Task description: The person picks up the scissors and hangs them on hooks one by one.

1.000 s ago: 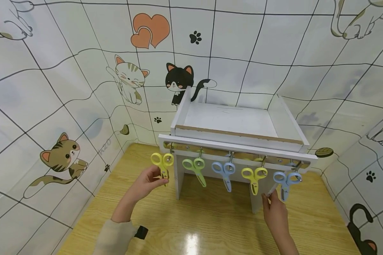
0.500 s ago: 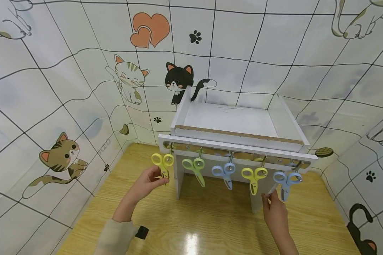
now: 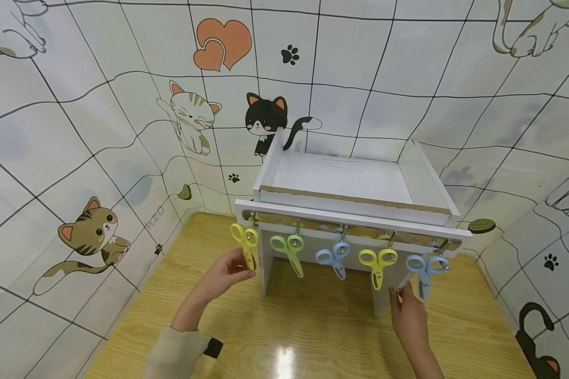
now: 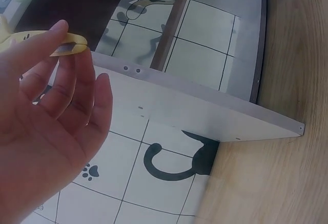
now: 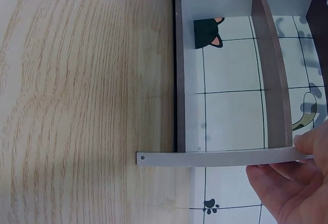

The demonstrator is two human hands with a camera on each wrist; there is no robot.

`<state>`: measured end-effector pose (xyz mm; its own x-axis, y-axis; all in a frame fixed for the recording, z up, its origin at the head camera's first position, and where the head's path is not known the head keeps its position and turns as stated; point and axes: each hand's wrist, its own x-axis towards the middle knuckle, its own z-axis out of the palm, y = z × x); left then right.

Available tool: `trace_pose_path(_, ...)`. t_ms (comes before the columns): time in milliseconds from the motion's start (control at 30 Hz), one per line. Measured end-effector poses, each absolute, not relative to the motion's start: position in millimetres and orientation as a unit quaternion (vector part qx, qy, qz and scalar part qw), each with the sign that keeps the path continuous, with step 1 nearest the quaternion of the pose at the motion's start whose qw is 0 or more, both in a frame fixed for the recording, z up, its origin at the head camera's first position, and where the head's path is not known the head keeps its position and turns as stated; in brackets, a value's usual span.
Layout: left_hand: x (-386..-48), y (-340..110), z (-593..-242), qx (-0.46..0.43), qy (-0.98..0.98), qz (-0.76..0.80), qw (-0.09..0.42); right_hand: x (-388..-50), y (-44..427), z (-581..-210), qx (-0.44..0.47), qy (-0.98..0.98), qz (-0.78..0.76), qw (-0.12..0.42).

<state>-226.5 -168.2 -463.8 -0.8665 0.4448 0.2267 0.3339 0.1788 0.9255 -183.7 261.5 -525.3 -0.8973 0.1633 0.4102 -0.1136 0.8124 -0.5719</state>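
Observation:
In the head view, my left hand (image 3: 224, 278) pinches the blade end of a pair of yellow scissors (image 3: 248, 251) at the far left of the rack. Its handle still hangs on the leftmost hook; the left wrist view shows thumb and fingers on the yellow blade tip (image 4: 81, 40). My right hand (image 3: 411, 316) grips the front edge of the white stand's right side panel (image 3: 382, 301), thumb on one face and fingers on the other in the right wrist view. Along the hook rail (image 3: 360, 230) hang green scissors (image 3: 291, 256), blue scissors (image 3: 335, 257), more yellow scissors (image 3: 378, 267) and another blue pair (image 3: 424, 273).
An open white tray (image 3: 341, 176) tops the stand, which stands on a wood-grain table (image 3: 313, 337). Walls printed with cats and grid lines (image 3: 360, 63) close in behind and on both sides. A small black object (image 3: 213, 348) is by the left sleeve (image 3: 175, 350).
My left hand has shifted slightly right with the yellow scissors' blades, tilting them that way. The middle blue scissors have swung a little. My right hand stays put.

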Motion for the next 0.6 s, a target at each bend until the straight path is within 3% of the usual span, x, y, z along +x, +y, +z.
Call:
trace_pose_path(333,-227.5,-165.3,-468.3,0.234,0.785,0.569,0.073,-179.0,262.1,-526.5,-0.011,-0.925,0.304,0.229)
trace_pose_path(600,-237.5,-169.7,-480.7,0.221,0.793,0.566,0.046,-182.3,265.0,-526.6,0.014,-0.920,0.309,0.241)
